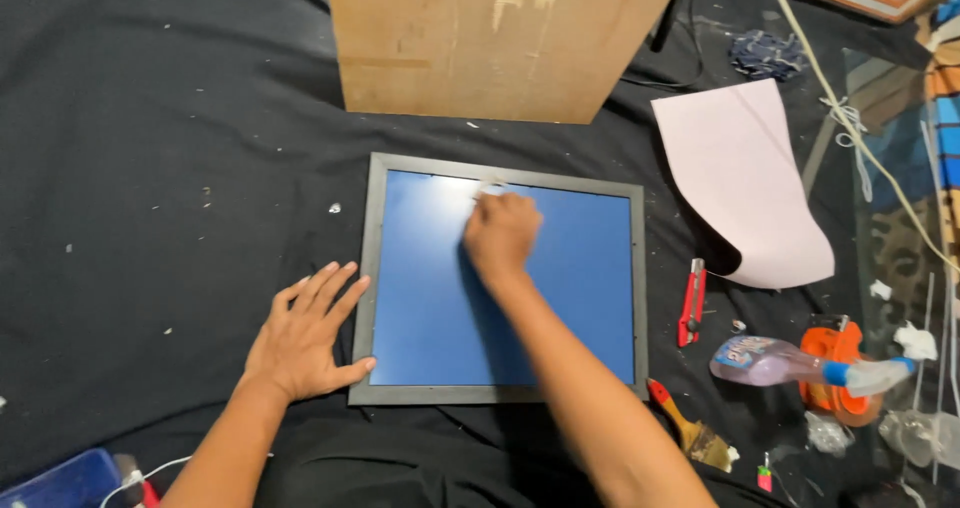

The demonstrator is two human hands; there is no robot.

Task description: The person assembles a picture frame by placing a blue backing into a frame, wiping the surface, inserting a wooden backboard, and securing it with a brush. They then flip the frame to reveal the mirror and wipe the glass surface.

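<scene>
A grey picture frame (372, 268) with a blue panel (440, 308) inside lies flat on a black cloth. My left hand (305, 333) rests flat and spread on the cloth, its fingers touching the frame's left edge. My right hand (500, 233) is closed on a small white wad (490, 190) and presses it against the blue panel near the frame's top edge.
A brown board (490, 38) stands just behind the frame. To the right lie a curled pink sheet (745, 178), a red utility knife (691, 303), a paintbrush (690, 433), a plastic spray bottle (790, 363), an orange tape dispenser (835, 343) and a white cord (850, 118).
</scene>
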